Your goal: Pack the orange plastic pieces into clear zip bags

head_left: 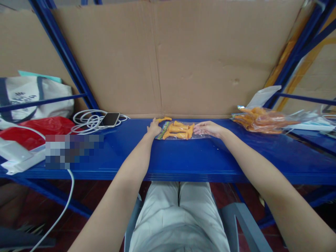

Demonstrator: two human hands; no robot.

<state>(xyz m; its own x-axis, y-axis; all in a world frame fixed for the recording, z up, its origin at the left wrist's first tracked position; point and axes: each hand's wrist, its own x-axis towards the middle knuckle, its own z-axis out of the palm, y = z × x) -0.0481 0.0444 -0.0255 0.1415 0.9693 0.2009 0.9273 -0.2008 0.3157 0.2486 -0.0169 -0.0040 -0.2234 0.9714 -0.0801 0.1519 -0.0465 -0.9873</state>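
Observation:
A clear plastic bag (181, 132) with several orange plastic pieces inside lies at the back of the blue shelf (183, 157). My left hand (153, 128) pinches one loose orange piece (164, 119) just left of the bag. My right hand (208, 128) rests on the bag's right end, fingers spread flat and pressing the plastic down.
A pile of filled clear bags (259, 119) with orange pieces lies at the right. A phone (109, 119) on coiled white cable (89, 120) sits at the left, beside a red bag (39, 131) and a white tote (31, 96). Cardboard (183, 59) lines the back.

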